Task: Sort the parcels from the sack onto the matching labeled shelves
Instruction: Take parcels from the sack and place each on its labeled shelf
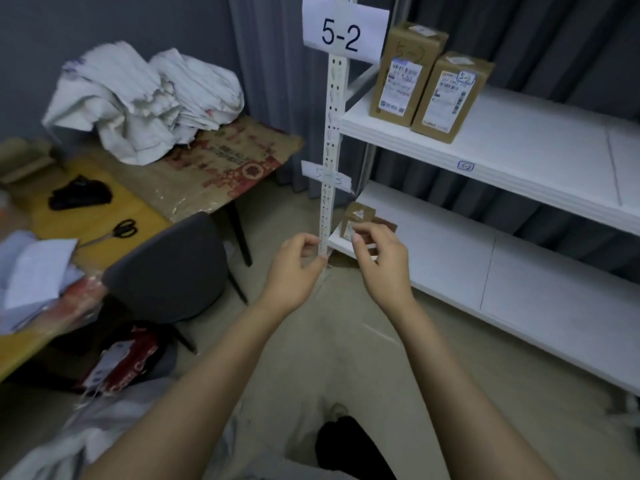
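Note:
A small brown parcel (358, 216) with a white label sits at the left front corner of the lower white shelf (450, 258). My right hand (381, 261) is in front of it, with curled fingers and thumb closing on its front. My left hand (298, 268) is beside the shelf's perforated upright post (332, 133), its thumb and forefinger curled at the post's edge. Whether the left hand holds anything is unclear. Two taller brown parcels (401, 71) (450, 95) stand on the upper shelf (519, 140) under a paper sign reading 5-2 (343, 32). A crumpled white sack (145, 98) lies on the table at left.
The table (104, 216) carries flattened cardboard, scissors (117, 230), a black item and loose papers. A grey chair (166, 268) stands between table and shelf. Bags lie on the floor at lower left. Grey curtains hang behind the shelving.

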